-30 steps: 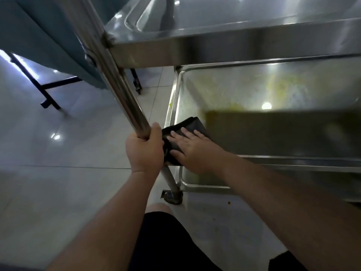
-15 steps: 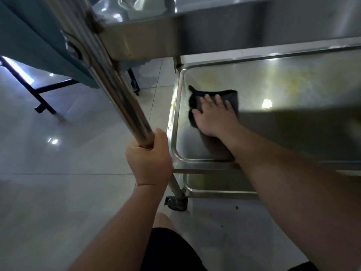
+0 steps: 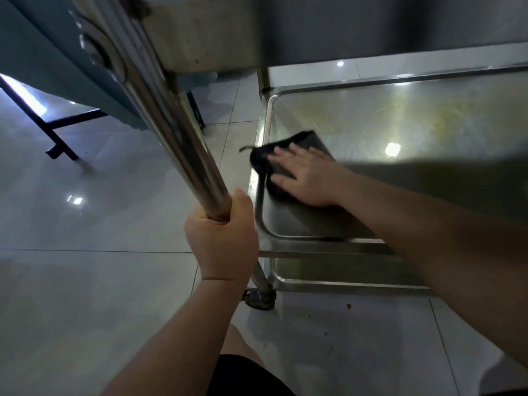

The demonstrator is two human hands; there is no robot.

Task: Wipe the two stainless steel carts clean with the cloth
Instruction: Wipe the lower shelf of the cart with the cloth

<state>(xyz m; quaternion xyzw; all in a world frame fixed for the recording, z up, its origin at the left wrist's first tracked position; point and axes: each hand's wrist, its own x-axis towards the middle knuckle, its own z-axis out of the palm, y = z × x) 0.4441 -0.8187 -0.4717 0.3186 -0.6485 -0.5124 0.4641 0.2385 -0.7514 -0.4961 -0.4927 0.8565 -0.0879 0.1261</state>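
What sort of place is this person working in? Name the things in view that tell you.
Probably a canteen or commercial kitchen area, though that is a guess. Signs: a multi-shelf stainless steel cart with yellowish stains on its shelf, pale glossy floor tiles, and a black-legged table under a teal cover.

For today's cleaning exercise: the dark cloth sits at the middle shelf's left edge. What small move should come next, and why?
Probably sweep the right hand and cloth rightward across the shelf: yellowish smears show there, while the left hand steadies the cart post.
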